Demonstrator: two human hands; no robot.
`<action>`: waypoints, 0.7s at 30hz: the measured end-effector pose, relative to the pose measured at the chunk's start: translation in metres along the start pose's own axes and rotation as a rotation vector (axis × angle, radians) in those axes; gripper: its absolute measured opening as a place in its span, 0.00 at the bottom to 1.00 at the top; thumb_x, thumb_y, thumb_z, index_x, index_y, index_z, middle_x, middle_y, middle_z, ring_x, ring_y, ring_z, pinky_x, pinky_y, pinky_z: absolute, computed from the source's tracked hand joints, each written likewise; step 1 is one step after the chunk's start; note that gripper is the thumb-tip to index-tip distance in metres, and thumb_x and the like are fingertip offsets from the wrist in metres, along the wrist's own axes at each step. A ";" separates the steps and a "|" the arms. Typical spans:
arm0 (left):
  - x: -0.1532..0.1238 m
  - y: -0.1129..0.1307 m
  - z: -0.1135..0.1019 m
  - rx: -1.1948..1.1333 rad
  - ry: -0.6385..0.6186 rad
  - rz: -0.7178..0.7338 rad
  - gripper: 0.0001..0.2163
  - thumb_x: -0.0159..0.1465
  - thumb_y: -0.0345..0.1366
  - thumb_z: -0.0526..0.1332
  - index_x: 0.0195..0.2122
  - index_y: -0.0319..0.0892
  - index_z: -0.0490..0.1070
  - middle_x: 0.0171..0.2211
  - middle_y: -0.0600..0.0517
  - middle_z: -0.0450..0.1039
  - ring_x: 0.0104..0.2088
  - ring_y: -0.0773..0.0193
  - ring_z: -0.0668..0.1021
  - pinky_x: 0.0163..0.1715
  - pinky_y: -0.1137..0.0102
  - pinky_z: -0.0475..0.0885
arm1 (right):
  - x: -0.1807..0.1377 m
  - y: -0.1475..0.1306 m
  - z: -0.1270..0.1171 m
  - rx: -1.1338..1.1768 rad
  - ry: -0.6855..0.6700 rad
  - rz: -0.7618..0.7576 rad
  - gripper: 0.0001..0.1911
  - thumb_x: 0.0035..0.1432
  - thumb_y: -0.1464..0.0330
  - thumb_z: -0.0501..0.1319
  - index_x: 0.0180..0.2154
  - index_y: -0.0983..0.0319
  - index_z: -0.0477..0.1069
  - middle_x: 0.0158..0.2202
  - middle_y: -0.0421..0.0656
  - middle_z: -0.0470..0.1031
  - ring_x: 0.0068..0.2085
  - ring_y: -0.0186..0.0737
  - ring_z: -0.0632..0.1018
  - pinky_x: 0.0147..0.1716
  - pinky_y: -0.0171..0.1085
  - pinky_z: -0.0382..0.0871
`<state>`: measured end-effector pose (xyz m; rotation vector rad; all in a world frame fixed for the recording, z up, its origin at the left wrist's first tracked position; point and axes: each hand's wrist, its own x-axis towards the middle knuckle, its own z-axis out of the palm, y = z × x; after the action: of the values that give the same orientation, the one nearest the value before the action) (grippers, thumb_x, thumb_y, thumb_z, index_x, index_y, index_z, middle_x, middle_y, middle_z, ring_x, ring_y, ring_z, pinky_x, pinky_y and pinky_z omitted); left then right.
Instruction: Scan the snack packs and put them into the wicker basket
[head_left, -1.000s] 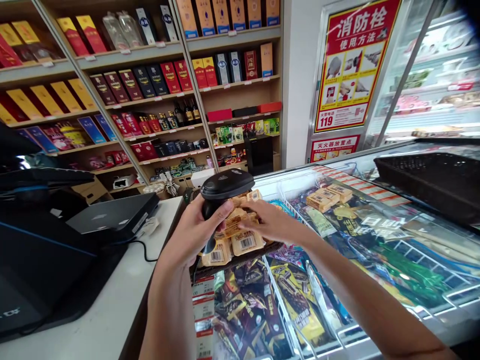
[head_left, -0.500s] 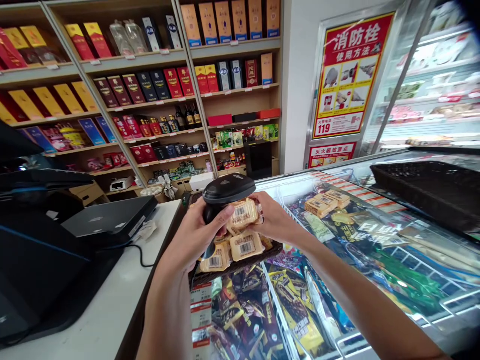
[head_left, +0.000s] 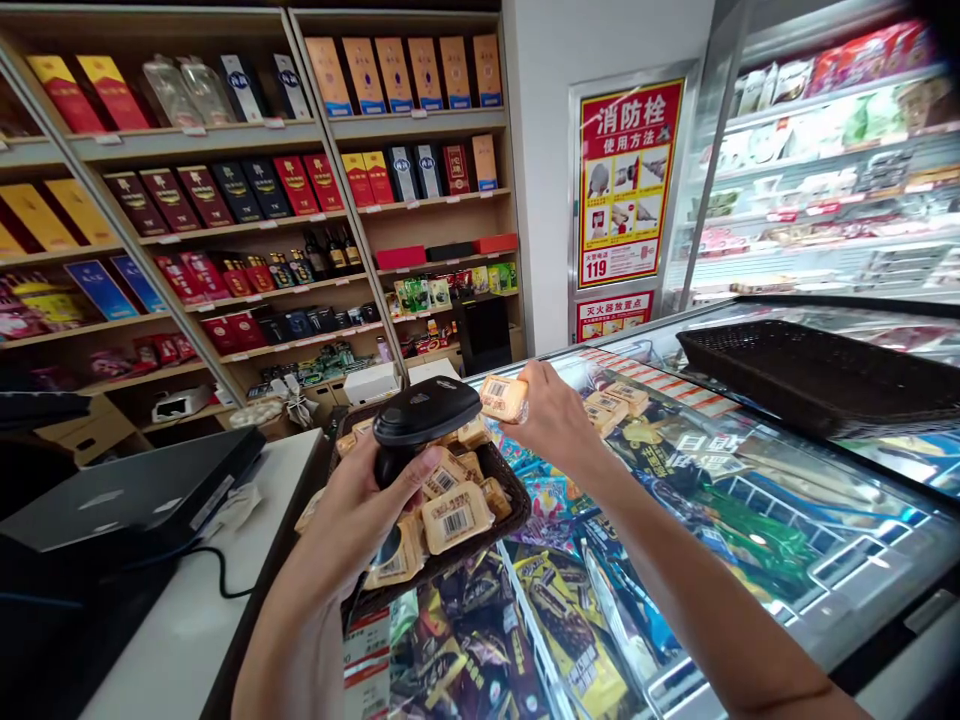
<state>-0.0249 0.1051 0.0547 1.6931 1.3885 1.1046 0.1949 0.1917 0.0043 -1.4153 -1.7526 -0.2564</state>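
Note:
My left hand (head_left: 365,505) grips the handle of a black barcode scanner (head_left: 425,411), held above a dark woven basket (head_left: 507,482) of small tan wrapped packets with barcode labels. My right hand (head_left: 551,415) pinches one such packet (head_left: 502,396), lifted above and to the right of the scanner head, its barcode facing up. Several more packets (head_left: 454,512) lie in the basket, which rests on the glass lid of a chest freezer (head_left: 787,520).
An empty dark basket (head_left: 817,375) sits on the freezer at the right. A white counter (head_left: 187,630) at the left carries a black register device (head_left: 127,495) and cable. Shelves of boxed goods (head_left: 247,190) fill the back wall; a red fire-hydrant poster (head_left: 628,180) hangs beside a glass-door fridge.
My right hand picked one packet out of the basket and lifted it up and to the right, away from the scanner. The view has swung to the right.

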 end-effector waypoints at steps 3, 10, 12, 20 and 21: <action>0.001 0.000 0.001 0.004 0.012 0.012 0.21 0.52 0.55 0.71 0.33 0.43 0.73 0.21 0.55 0.69 0.19 0.68 0.67 0.17 0.75 0.57 | 0.000 0.000 -0.001 0.004 0.007 -0.020 0.25 0.47 0.70 0.70 0.42 0.58 0.59 0.42 0.47 0.70 0.44 0.51 0.76 0.42 0.43 0.72; 0.001 -0.001 -0.002 -0.014 0.025 0.001 0.22 0.49 0.55 0.73 0.33 0.43 0.73 0.19 0.58 0.66 0.18 0.69 0.65 0.15 0.74 0.56 | 0.008 0.028 0.017 -0.121 -0.063 0.093 0.24 0.53 0.62 0.68 0.49 0.63 0.66 0.48 0.53 0.72 0.47 0.53 0.77 0.44 0.45 0.72; -0.001 0.001 -0.003 -0.036 0.037 -0.008 0.22 0.49 0.55 0.74 0.33 0.43 0.72 0.19 0.58 0.66 0.18 0.69 0.66 0.16 0.75 0.56 | 0.013 0.048 0.029 -0.230 -0.126 0.174 0.23 0.56 0.58 0.66 0.47 0.67 0.70 0.48 0.57 0.73 0.52 0.58 0.75 0.46 0.47 0.71; -0.005 0.007 -0.007 -0.062 0.084 0.020 0.21 0.54 0.56 0.70 0.33 0.42 0.70 0.19 0.56 0.67 0.19 0.69 0.65 0.16 0.75 0.57 | 0.003 0.112 0.060 -0.361 -0.573 0.304 0.09 0.47 0.75 0.69 0.34 0.69 0.78 0.34 0.52 0.80 0.43 0.53 0.80 0.44 0.43 0.69; -0.005 0.007 -0.008 -0.058 0.076 0.021 0.21 0.55 0.56 0.70 0.33 0.42 0.70 0.18 0.56 0.67 0.18 0.69 0.64 0.16 0.75 0.57 | 0.001 0.112 0.060 -0.365 -0.569 0.322 0.09 0.49 0.76 0.67 0.35 0.70 0.79 0.35 0.55 0.80 0.43 0.54 0.80 0.43 0.43 0.69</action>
<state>-0.0293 0.0987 0.0635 1.6434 1.3742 1.2214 0.2651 0.2676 -0.0702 -2.1700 -1.9412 0.0095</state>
